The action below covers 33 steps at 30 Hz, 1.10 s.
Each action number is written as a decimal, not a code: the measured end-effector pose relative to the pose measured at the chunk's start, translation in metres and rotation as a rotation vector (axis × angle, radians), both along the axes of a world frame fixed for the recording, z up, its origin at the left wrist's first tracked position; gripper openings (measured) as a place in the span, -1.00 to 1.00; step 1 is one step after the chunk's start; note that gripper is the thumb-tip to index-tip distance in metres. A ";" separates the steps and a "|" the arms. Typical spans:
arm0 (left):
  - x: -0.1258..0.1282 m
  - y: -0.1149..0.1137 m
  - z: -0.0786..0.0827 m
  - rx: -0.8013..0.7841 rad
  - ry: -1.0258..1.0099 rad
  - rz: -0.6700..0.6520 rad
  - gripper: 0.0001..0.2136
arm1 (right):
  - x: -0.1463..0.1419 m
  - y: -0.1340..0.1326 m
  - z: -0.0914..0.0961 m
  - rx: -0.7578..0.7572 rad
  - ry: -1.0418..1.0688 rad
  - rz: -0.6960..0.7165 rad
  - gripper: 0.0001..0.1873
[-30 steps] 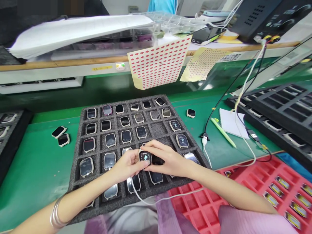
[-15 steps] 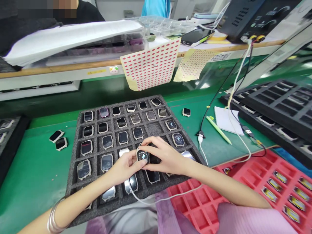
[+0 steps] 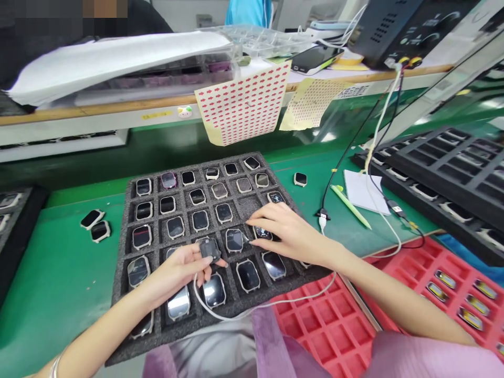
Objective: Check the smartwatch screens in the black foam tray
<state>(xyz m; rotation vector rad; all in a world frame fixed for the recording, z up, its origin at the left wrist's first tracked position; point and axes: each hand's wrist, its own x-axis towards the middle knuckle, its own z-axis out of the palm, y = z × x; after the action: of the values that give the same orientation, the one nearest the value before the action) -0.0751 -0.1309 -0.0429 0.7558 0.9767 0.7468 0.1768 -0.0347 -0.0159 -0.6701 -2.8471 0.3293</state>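
A dark foam tray (image 3: 126, 226) with a grid of pockets lies before me, most pockets holding a smartwatch body. My left hand (image 3: 179, 270) pinches a small dark charging puck (image 3: 210, 249) with a white cable (image 3: 236, 311) trailing off it. My right hand (image 3: 289, 231) reaches over the tray's right side. Its fingers curl around a lit watch (image 3: 262, 233) sitting in a pocket. Another watch (image 3: 234, 240) lies in the pocket just left of it.
Two loose watches (image 3: 95, 224) lie on the green mat at left, one more (image 3: 300, 179) at right. A red tray (image 3: 394, 294) sits near right, black trays (image 3: 452, 168) far right. A green pen (image 3: 350, 207), a white notepad (image 3: 364, 190) and sticker sheets (image 3: 244, 102) lie behind.
The hands have parted. The watch held between them was taken off the puck and moved right into a pocket by my right hand. My left hand keeps the puck.
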 end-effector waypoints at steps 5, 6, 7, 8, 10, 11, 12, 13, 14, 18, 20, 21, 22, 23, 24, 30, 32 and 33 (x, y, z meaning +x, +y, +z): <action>-0.005 -0.003 -0.007 0.052 -0.043 -0.018 -0.73 | -0.049 -0.010 -0.010 0.111 -0.172 0.026 -0.75; -0.006 -0.003 -0.009 0.060 -0.060 -0.017 -0.72 | -0.053 -0.010 -0.013 0.121 -0.181 0.015 -0.74; -0.007 -0.003 -0.011 0.064 -0.071 -0.016 -0.72 | -0.054 -0.009 -0.015 0.111 -0.173 0.007 -0.73; -0.007 -0.003 -0.013 0.066 -0.078 -0.014 -0.71 | -0.054 -0.008 -0.016 0.083 -0.143 -0.002 -0.71; -0.007 -0.003 -0.015 0.071 -0.083 -0.013 -0.70 | -0.049 -0.005 -0.014 0.001 -0.027 -0.037 -0.64; -0.007 -0.004 -0.016 0.073 -0.085 -0.014 -0.68 | -0.047 -0.004 -0.012 -0.048 0.044 -0.050 -0.60; -0.006 -0.004 -0.017 0.076 -0.087 -0.013 -0.67 | -0.046 -0.005 -0.008 -0.097 0.118 -0.050 -0.56; -0.006 -0.004 -0.017 0.079 -0.091 -0.011 -0.67 | -0.046 -0.007 -0.005 -0.142 0.178 -0.032 -0.52; -0.005 -0.004 -0.017 0.082 -0.095 -0.010 -0.66 | -0.048 -0.009 -0.002 -0.178 0.215 0.001 -0.50; -0.003 -0.006 -0.017 0.107 -0.078 0.004 -0.62 | -0.067 -0.021 -0.002 -0.167 0.165 0.144 -0.55; -0.003 -0.008 -0.017 0.135 -0.009 0.024 -0.63 | -0.075 -0.022 -0.007 -0.134 0.137 0.170 -0.58; -0.002 -0.009 -0.017 0.153 0.032 0.034 -0.64 | -0.077 -0.022 -0.009 -0.137 0.134 0.181 -0.58; -0.002 -0.009 -0.017 0.171 0.069 0.039 -0.65 | -0.078 -0.022 -0.011 -0.153 0.130 0.189 -0.58; -0.001 -0.009 -0.017 0.186 0.097 0.039 -0.65 | -0.078 -0.021 -0.013 -0.178 0.123 0.194 -0.58; 0.000 -0.010 -0.017 0.196 0.115 0.036 -0.65 | -0.077 -0.020 -0.013 -0.211 0.116 0.195 -0.58; 0.005 -0.009 -0.017 0.164 0.115 0.096 -0.70 | -0.074 -0.019 -0.017 -0.414 0.180 0.195 -0.59; 0.005 -0.008 -0.017 0.148 0.099 0.115 -0.69 | -0.074 -0.020 -0.020 -0.426 0.218 0.196 -0.60; 0.004 -0.009 -0.017 0.144 0.091 0.123 -0.70 | -0.075 -0.021 -0.021 -0.425 0.231 0.197 -0.61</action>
<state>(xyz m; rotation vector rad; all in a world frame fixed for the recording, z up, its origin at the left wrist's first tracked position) -0.0707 -0.1396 -0.0601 0.8672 1.0672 0.9031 0.1023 -0.0553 -0.0373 -0.3838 -2.6392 0.9940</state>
